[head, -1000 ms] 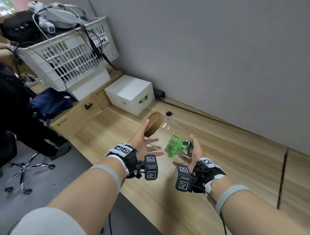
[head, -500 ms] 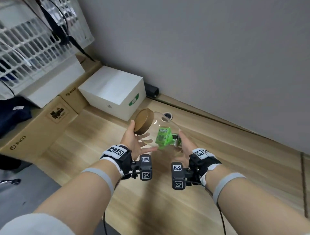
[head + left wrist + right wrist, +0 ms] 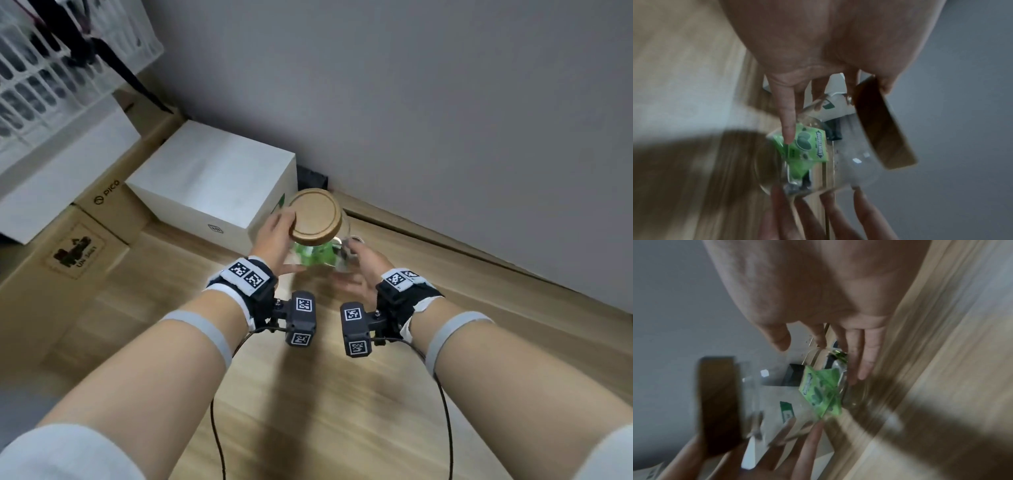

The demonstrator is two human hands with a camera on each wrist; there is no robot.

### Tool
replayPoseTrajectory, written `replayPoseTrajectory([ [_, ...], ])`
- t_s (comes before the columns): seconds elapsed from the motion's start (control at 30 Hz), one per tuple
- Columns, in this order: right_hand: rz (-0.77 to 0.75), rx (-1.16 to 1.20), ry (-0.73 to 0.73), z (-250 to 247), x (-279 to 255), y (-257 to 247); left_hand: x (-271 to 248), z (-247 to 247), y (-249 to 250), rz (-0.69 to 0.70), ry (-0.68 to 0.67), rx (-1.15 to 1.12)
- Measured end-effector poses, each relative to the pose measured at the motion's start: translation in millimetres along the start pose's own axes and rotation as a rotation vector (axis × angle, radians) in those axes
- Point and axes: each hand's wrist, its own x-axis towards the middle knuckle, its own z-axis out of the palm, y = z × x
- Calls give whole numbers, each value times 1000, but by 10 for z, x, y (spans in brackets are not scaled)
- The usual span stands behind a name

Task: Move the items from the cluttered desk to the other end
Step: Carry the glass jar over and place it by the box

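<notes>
Clear jar [image 3: 777,395] held sideways between both hands — wooden lid [image 3: 717,404], green packet [image 3: 820,395] inside, wooden desk [image 3: 941,386] beneath

Clear glossy glass jar [image 3: 342,255], smooth matt wooden lid [image 3: 315,214], shiny green foil packet [image 3: 809,147], pale wood-grain desk [image 3: 308,411], matt white cardboard box [image 3: 212,181]

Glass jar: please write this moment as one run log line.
glass jar, wooden lid on | held between left hand and right hand | above desk | green packet inside

Bare counter [image 3: 342,411] lies open toward the near edge and along the wall [image 3: 445,120] rightward. A white box [image 3: 212,181] and cartons [image 3: 68,253] block the far-left corner.
</notes>
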Motion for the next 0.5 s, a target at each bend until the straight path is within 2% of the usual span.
replayPoseTrajectory([
  [0.17,-54,110,-27,154,144,-63,206,74,177,99,53,133],
  [0.4,-141,279,-64,244,270,-111,365,-9,142,165,57,7],
  [0.5,-131,331,-98,281,297,-174,368,26,107,211,77,54],
])
